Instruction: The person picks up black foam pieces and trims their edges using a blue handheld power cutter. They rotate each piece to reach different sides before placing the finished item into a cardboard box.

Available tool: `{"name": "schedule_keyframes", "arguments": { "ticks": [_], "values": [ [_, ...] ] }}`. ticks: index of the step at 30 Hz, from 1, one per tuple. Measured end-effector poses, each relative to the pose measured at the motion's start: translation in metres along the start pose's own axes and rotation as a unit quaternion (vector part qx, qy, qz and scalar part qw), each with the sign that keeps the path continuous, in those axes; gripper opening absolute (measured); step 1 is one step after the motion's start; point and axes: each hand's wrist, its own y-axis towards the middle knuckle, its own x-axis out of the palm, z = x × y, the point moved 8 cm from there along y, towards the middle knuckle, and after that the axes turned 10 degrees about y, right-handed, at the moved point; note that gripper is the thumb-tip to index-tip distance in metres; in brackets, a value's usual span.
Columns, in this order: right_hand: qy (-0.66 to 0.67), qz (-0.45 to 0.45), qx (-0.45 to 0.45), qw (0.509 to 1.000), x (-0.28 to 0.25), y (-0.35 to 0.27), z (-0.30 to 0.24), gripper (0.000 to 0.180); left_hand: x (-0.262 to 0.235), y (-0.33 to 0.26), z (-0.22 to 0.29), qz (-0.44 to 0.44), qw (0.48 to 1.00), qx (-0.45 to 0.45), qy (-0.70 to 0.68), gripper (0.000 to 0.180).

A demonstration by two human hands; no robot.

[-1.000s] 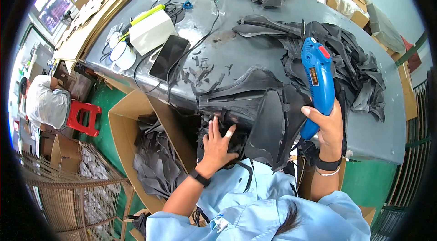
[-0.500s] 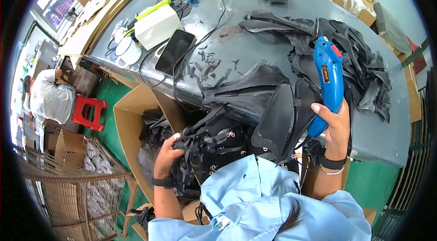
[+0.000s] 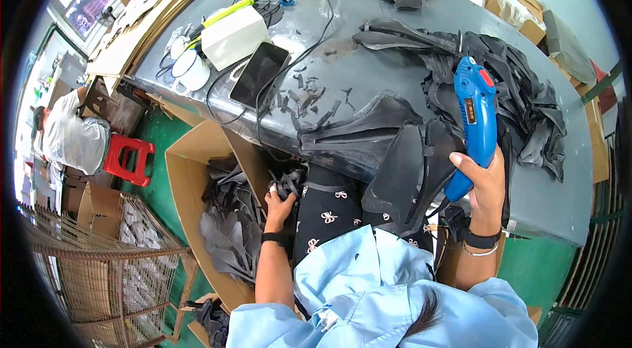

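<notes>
My right hand (image 3: 486, 177) is wrapped round the lower grip of a blue electric hand tool (image 3: 477, 111) with a red button, its head and thin metal tip pointing away over the table. Beneath that hand, a dark grey moulded sheet piece (image 3: 398, 174) hangs over the table's front edge. My left hand (image 3: 280, 206) is down between the cardboard box and my lap, its fingers closed on a bunch of dark strips (image 3: 288, 183). Part of the bunch is hidden in shadow under the table edge.
The open cardboard box (image 3: 191, 174) at left holds dark sheet pieces (image 3: 230, 243). On the grey table (image 3: 388, 52) lie small scraps (image 3: 306, 98), a phone (image 3: 260, 75), a white cup (image 3: 191, 70), a cable and piled dark pieces (image 3: 513, 72). A person (image 3: 74, 127) sits at far left.
My left hand has moved forward and right, carrying the dark strips off my lap toward the gap under the table edge. My right hand and the blue tool have stayed nearly still.
</notes>
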Motion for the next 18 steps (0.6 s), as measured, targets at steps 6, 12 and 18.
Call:
{"name": "schedule_keyframes", "arguments": {
  "ticks": [6,12,18],
  "values": [
    [0.005,0.049,0.006,0.999,0.003,-0.002,0.006,0.048,-0.072,-0.029,0.064,-0.06,0.996,0.06,-0.034,0.048],
    [-0.075,-0.041,0.004,0.996,0.049,-0.01,0.017,0.04,-0.137,-0.134,0.233,-0.212,0.826,0.213,-0.477,0.062],
    [-0.098,-0.121,0.009,0.988,0.064,-0.018,0.014,0.046,-0.135,-0.136,0.24,-0.173,0.862,0.133,-0.458,0.022]
  ]
}}
